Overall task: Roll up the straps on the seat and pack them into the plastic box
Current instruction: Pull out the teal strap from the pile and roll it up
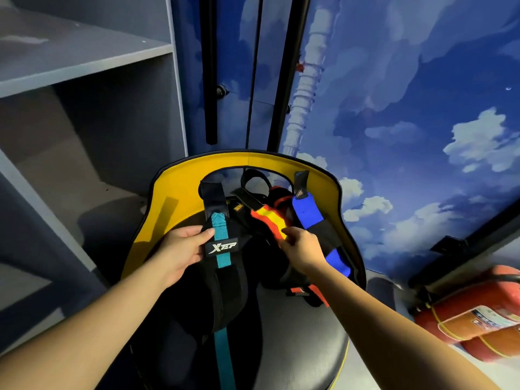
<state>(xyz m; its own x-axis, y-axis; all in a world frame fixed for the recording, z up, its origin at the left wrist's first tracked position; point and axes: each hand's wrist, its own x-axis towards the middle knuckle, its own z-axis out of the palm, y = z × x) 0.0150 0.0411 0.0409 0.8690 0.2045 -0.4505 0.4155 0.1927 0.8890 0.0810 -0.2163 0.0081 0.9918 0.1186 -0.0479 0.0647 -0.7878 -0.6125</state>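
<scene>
Judging from how things lie, the task has barely begun: every strap is unrolled and draped over the seat (295,333), and none is packed. The plastic box is nowhere in view, so where the rolls must go cannot be told.

The left hand (180,249) holds the black strap with the teal stripe (223,249) near its white logo patch, thumb pressed on the face of the strap and fingers curled behind its left edge. This strap hangs from the slot in the yellow seat back (180,187) and runs down over the seat's front edge, where the frame cuts it off. The right hand (299,246) pinches the lower end of the red and yellow strap (271,220) at the middle of the seat back; its fingertips are turned away, so the exact grip is hard to read, though it appears to be a thumb-and-finger pinch. Just to the right, the blue strap (308,212) hangs from the same slot down toward the seat's right edge, untouched.

Black webbing is piled behind the coloured straps, and how many separate straps it holds cannot be made out. A red strap end (306,294) peeks out below the right forearm. A red fire extinguisher (472,313) lies blurred at the right edge, and grey shelves (78,57) stand to the left.
</scene>
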